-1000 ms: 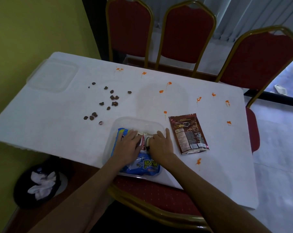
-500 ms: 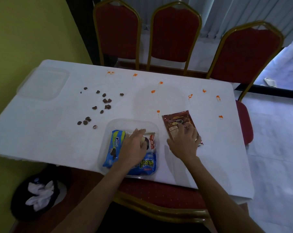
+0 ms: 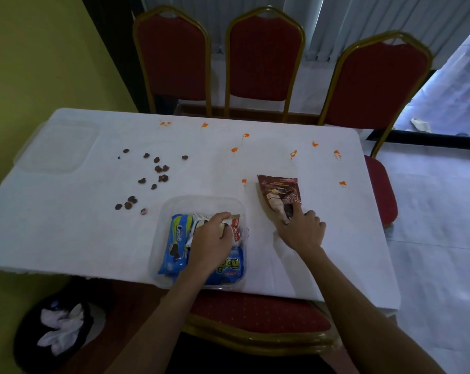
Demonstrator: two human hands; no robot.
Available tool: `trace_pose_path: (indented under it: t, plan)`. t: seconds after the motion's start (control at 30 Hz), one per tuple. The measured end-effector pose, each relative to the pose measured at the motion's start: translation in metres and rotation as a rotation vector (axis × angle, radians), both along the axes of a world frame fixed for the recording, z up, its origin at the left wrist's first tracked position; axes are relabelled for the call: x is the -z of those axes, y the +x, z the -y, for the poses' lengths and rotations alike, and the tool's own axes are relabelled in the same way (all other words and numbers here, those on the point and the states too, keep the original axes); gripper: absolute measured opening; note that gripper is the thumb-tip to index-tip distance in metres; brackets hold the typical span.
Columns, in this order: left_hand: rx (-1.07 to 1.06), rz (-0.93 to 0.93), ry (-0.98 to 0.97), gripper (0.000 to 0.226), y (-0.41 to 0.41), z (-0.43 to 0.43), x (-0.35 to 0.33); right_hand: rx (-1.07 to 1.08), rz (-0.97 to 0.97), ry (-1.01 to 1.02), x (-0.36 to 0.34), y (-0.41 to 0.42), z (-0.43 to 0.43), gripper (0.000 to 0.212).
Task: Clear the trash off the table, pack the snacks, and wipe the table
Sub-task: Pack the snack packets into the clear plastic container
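Brown packet [image 3: 278, 190] lengthwise near-far; right hand [image 3: 302, 232] pinches near end.

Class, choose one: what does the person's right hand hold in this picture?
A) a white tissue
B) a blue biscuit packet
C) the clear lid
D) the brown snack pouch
D: the right hand pinches the near edge of the brown snack pouch, beside the clear container, where the left hand is among the packets.
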State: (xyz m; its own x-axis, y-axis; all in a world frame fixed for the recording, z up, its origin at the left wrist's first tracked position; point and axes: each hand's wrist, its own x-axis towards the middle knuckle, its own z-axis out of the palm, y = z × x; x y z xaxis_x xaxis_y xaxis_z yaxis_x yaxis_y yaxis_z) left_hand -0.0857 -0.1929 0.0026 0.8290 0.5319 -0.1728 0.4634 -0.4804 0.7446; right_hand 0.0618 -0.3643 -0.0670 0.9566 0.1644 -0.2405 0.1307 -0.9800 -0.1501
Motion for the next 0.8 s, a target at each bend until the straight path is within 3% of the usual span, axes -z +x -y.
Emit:
trace_pose_path:
  t: [0.13,0.27,0.37,0.47,0.57,0.7,0.8]
  plan:
    - [-0.021,0.012,-0.04,0.032,-0.003,-0.001,0.005,0.076,0.054,0.186,-0.017,-0.008,-0.002,0.048]
    - [-0.075,0.016,-0.2,0.033,0.0,-0.007,0.001,0.151,0.114,0.661,-0.056,-0.028,-0.01,0.036]
    - [-0.171,0.03,-0.379,0.032,0.001,-0.022,-0.007,0.137,-0.1,1.033,-0.089,-0.049,-0.024,0.013]
    - [-0.359,0.122,-0.571,0.037,-0.004,-0.044,-0.012,0.113,-0.441,1.218,-0.107,-0.065,-0.039,0.009]
    - [-0.524,0.178,-0.669,0.046,-0.016,-0.064,-0.011,0.098,-0.715,1.214,-0.112,-0.071,-0.051,0.018]
    - [-0.597,0.165,-0.735,0.033,-0.036,-0.073,-0.008,0.136,-1.143,1.031,-0.104,-0.068,-0.063,0.039]
    - [-0.622,0.107,-0.72,0.024,-0.045,-0.068,-0.003,0.167,-1.157,0.841,-0.096,-0.065,-0.073,0.052]
